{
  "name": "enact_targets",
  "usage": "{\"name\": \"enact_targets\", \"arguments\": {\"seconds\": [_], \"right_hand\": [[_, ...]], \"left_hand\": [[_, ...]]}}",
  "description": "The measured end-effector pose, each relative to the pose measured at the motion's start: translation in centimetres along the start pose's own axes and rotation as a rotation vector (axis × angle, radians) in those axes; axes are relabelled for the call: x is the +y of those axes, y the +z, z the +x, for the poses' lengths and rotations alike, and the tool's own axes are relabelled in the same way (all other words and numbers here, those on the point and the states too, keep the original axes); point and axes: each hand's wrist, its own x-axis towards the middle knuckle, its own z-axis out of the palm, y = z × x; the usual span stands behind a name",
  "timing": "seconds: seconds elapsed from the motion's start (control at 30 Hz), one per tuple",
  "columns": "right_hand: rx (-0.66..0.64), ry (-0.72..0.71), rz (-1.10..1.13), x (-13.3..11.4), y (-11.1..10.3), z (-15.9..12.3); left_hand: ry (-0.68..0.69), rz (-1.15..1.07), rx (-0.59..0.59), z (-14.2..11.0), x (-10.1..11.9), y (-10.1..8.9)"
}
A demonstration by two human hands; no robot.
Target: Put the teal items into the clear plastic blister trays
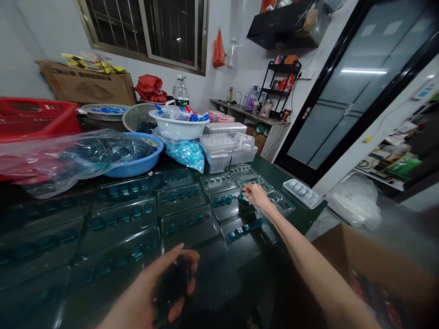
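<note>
My right hand (255, 195) reaches over a clear plastic tray and pinches a small teal translucent piece (241, 195) at the end of a row of similar teal pieces (222, 200). Nearer to me, a tray (242, 246) holds another row of teal pieces (245, 229). My left hand (171, 283), smeared by motion, is cupped low in front of me. Its fingers curl round a dark handful (173, 281) that looks like more teal pieces, though single ones are hard to make out. Several clear trays (190, 226) with such rows cover the dark green table.
Behind the trays stand a blue basin (137, 169) under clear plastic, a white basin (180, 129), a turquoise patterned bag (187, 154) and stacked clear trays (219, 148). A red basket (37, 116) is at left. An open cardboard box (366, 260) stands at right.
</note>
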Motion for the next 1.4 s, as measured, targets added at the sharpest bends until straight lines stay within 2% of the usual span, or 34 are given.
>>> {"name": "enact_targets", "arguments": {"seconds": [0.23,0.43,0.73,0.97,1.13,1.27,1.4], "right_hand": [[-0.111,0.001,-0.146,-0.1,0.6,1.1],[-0.145,-0.038,-0.137,-0.2,1.5,0.6],[-0.149,-0.124,-0.065,1.1,1.3,0.2],[-0.108,-0.187,-0.063,0.7,1.3,0.5],[-0.086,-0.240,-0.100,1.0,0.5,0.8],[-0.125,-0.316,-0.108,1.2,-0.3,1.2],[-0.151,-0.334,-0.135,1.1,-0.6,1.5]], "left_hand": [[-0.005,-0.026,-0.060,0.8,-0.2,-0.5],[0.032,-0.021,-0.095,0.6,-0.5,-0.3],[0.056,-0.025,-0.008,0.6,-0.6,-0.5],[0.036,-0.009,-0.003,1.2,-0.8,-0.5],[0.044,-0.004,-0.006,1.2,-0.8,-0.5],[0.032,-0.004,0.013,1.0,-0.7,-0.4],[0.024,-0.004,0.032,1.1,-0.8,-0.4]]}}
